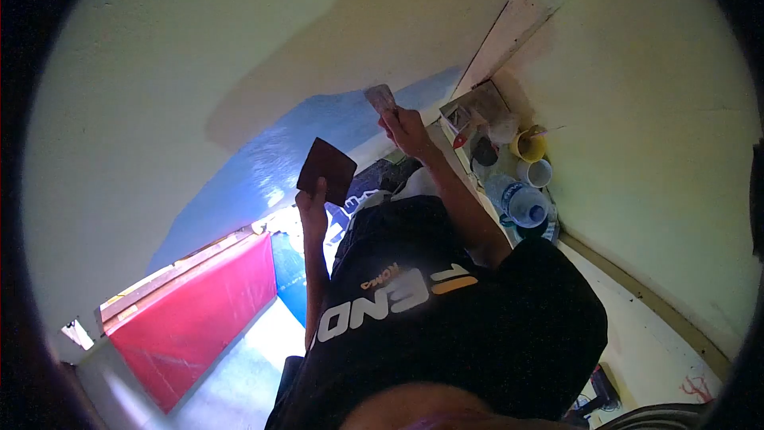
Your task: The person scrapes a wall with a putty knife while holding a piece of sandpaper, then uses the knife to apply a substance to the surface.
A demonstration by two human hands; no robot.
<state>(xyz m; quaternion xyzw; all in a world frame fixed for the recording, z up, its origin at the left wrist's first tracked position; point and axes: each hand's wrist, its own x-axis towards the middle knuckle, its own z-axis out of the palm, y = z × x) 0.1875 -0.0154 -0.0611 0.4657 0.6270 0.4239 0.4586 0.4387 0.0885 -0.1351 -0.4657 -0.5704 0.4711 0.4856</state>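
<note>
My left hand (312,195) is closed on the lower corner of a flat, dark reddish-brown square plate (327,170), held up in front of the wall. In my right hand (409,132) is a scraper (381,98) with a wide, smeared grey-brown end pointing up toward the wall (263,40). The two hands are apart, the right one higher. Cream covers the upper wall, and a shiny bluish area (278,147) lies behind both hands.
On a ledge to my right stand a yellow cup (528,145), a white cup (535,173), a clear plastic bottle (521,203) and a box (475,107). A side wall (645,127) rises close behind them. Low on the left is a red panel (195,310).
</note>
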